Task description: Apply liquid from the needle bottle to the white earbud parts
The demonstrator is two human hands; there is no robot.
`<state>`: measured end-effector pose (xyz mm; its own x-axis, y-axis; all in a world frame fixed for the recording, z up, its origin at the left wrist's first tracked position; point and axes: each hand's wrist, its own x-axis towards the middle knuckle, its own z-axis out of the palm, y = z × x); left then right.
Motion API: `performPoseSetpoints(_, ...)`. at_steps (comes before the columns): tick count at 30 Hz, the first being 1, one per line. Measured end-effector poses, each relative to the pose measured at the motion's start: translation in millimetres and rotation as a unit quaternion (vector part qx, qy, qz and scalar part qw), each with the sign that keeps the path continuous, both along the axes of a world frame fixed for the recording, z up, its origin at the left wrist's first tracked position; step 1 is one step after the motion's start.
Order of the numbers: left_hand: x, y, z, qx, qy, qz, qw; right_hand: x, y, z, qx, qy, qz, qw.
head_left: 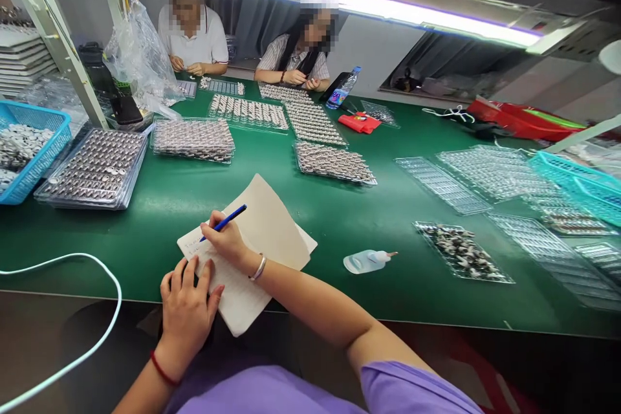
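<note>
An open notebook lies at an angle near the front edge of the green table, with some handwriting at its upper left. My right hand grips a blue pen, its tip down on the page by the writing. Flat and with fingers spread, my left hand rests over the notebook's lower left edge. To the right of the notebook, a small clear squeeze bottle with liquid lies on its side. Beyond the notebook sits a stack of trays filled with small metallic parts.
Filled trays and a blue basket of small parts stand at left. A parts tray and clear trays lie at right. Two people sit across the table. A white cable curves at front left.
</note>
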<state>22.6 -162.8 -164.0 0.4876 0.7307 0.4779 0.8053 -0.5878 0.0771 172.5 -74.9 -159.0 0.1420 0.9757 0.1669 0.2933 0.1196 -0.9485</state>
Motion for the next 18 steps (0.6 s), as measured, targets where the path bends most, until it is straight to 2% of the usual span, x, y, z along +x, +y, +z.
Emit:
performPoseSetpoints(6, 10.3, 6.1, 0.4, -0.033, 0.022, -0.012, 0.999, 9.6, 1.6, 5.6, -0.017, 0.006, 0.041, 0.999)
performPoseSetpoints(12, 9.5, 6.7, -3.2, -0.025, 0.020, -0.017, 0.999, 5.5, -4.6, 2.1, 0.013, -0.009, 0.015, 1.000)
performPoseSetpoints(18, 11.3, 7.7, -1.5, -0.015, 0.024, -0.018, 0.999, 5.1, -4.6, 1.3, 0.015, -0.012, 0.022, 1.000)
